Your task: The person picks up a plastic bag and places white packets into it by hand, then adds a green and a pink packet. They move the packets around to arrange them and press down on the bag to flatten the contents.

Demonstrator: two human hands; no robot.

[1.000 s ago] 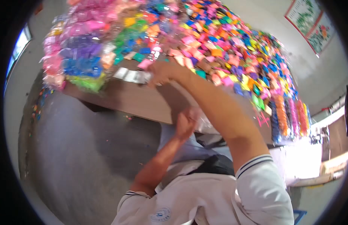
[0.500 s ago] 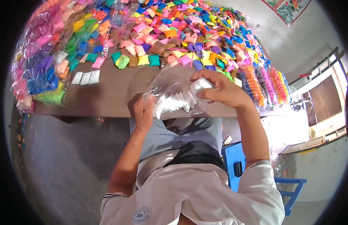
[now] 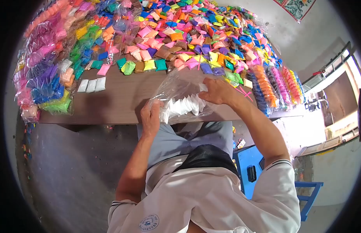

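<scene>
Left hand (image 3: 150,116) gripping bag (image 3: 167,89), right (image 3: 218,91) pinching packet (image 3: 203,87)

A brown wood-grain table (image 3: 124,95) is standing over a smooth grey floor (image 3: 68,167). A red-bordered plant picture (image 3: 299,8) is hanging on the pale grey wall (image 3: 295,48) at upper right. Strong daylight is pouring in at the right, bleaching the area beside the table's end. A blue frame (image 3: 314,198) is standing at lower right.

Glare whitens the right, shadow patches the tabletop (image 3: 124,91), edges curve darkly.
</scene>
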